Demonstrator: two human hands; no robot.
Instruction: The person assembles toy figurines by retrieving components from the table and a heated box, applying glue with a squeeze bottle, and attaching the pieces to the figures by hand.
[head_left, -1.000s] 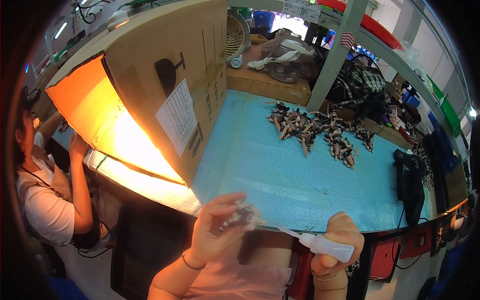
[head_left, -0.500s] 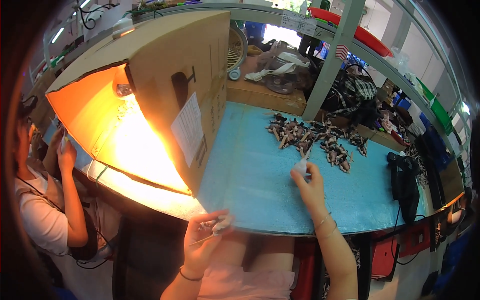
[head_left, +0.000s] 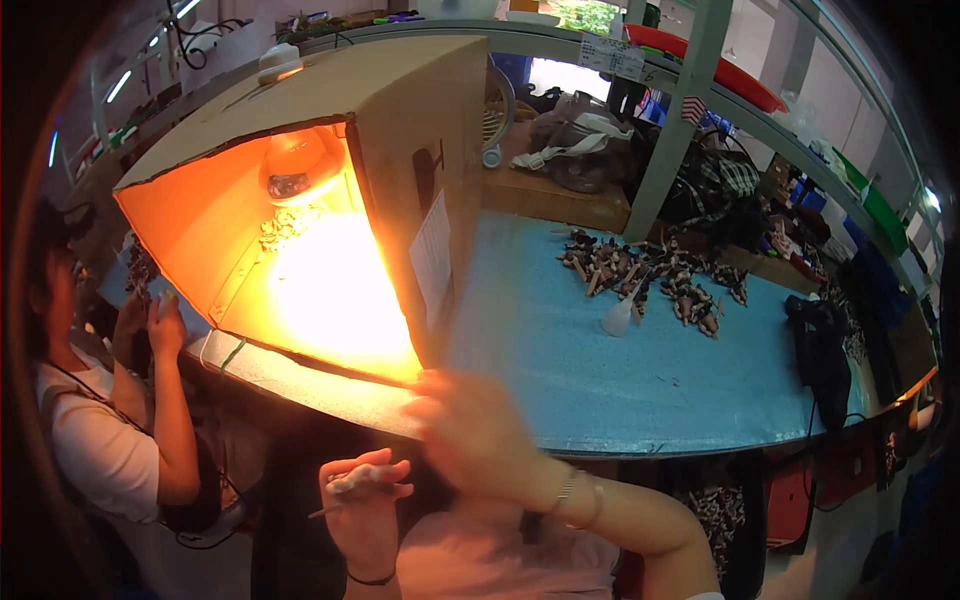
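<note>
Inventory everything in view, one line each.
Table: 1, blue, centre
Cardboard box: 1, brown, table's left
Lamp: 1, orange-lit, inside box
Figures: many, brown-black, table's back
Squeeze bottle: 1, whitish, beside figures
Unclear item: 1, black, table's right
Fan: 1, greyish, behind box
Clutter: uncounted, mixed, behind table
Co-worker: 1, white-sleeved, far left
Small piece: 1, pale, lower centre
Left hand: 1, bare, lower centre, holding small piece
Right hand: 1, bare, blurred, near table's front edge
</note>
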